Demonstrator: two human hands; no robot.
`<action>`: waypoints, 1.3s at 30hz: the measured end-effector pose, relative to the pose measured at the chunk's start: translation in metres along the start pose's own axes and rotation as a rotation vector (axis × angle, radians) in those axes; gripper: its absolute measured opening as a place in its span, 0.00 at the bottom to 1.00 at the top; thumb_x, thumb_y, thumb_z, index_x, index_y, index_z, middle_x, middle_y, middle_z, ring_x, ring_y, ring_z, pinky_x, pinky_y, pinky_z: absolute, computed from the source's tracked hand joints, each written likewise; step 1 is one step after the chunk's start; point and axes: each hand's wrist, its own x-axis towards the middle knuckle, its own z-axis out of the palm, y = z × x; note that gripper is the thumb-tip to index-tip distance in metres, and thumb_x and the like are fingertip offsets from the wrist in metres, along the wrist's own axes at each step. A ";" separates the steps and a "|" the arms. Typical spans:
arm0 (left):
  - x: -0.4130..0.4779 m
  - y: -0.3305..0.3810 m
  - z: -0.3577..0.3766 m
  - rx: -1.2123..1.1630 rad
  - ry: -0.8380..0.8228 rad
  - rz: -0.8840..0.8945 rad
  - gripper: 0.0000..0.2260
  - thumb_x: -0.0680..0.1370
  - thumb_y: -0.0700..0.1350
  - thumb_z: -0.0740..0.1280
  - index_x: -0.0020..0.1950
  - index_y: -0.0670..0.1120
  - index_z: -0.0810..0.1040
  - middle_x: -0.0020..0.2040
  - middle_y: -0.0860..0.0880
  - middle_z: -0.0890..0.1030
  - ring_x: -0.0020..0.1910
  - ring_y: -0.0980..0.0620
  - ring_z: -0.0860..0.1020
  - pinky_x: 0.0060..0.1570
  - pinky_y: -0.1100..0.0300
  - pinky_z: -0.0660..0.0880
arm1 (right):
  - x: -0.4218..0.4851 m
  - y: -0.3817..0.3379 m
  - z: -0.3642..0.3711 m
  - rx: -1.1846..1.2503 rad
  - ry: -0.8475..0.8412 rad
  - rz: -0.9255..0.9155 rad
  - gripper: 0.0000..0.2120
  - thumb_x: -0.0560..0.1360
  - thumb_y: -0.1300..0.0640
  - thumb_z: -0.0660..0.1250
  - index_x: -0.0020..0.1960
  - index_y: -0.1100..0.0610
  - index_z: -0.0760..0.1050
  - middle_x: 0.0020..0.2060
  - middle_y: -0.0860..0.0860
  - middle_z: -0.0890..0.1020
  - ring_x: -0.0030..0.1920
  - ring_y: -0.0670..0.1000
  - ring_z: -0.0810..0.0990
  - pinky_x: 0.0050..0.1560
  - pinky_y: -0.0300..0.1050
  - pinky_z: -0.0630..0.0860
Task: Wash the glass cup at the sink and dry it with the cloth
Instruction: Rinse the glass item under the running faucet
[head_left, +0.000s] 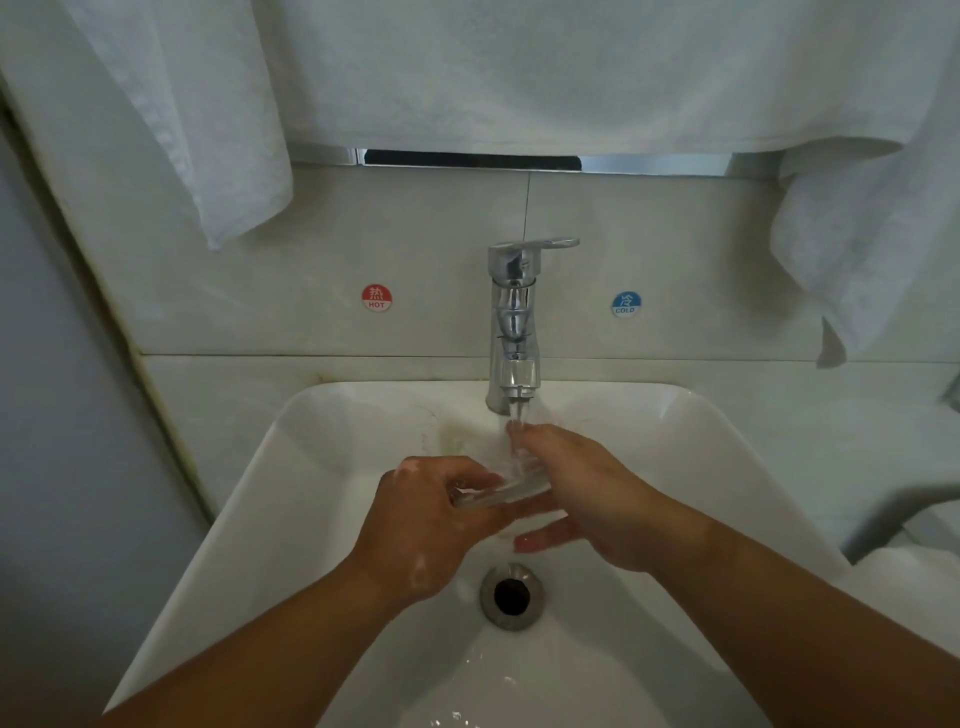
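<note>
A clear glass cup (506, 486) lies tilted on its side between my hands, over the white sink (322, 415). Water runs from the chrome tap (513, 332) onto the cup and my fingers. My left hand (431, 525) grips the cup's base end from the left. My right hand (582, 499) wraps the cup's mouth end, with its fingers partly under the stream. White cloth (519, 73) hangs along the wall above the tap.
The drain (511, 596) sits just below my hands, and water pools at the basin's near side. Hot (376, 298) and cold (626, 304) stickers flank the tap. More white cloth hangs at left (208, 130) and right (857, 234).
</note>
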 end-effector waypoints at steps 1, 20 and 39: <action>0.000 -0.001 -0.001 0.022 -0.004 0.015 0.13 0.69 0.49 0.81 0.52 0.57 0.87 0.46 0.63 0.86 0.42 0.65 0.83 0.46 0.69 0.81 | -0.001 -0.001 -0.002 -0.030 -0.018 0.028 0.15 0.82 0.44 0.60 0.60 0.52 0.77 0.54 0.57 0.83 0.49 0.60 0.86 0.40 0.51 0.84; 0.001 0.010 -0.001 -0.355 -0.008 -0.250 0.19 0.77 0.36 0.69 0.65 0.53 0.76 0.49 0.44 0.86 0.47 0.45 0.87 0.51 0.46 0.85 | 0.001 0.005 0.001 -0.286 0.128 -0.110 0.13 0.83 0.58 0.60 0.47 0.62 0.79 0.34 0.58 0.83 0.23 0.50 0.78 0.24 0.40 0.74; -0.001 0.012 -0.002 -0.271 -0.017 -0.187 0.23 0.77 0.40 0.71 0.68 0.58 0.71 0.53 0.49 0.85 0.50 0.49 0.86 0.52 0.48 0.85 | 0.001 0.005 -0.003 -0.333 0.078 -0.123 0.13 0.84 0.56 0.58 0.46 0.60 0.78 0.29 0.58 0.81 0.25 0.53 0.80 0.26 0.45 0.78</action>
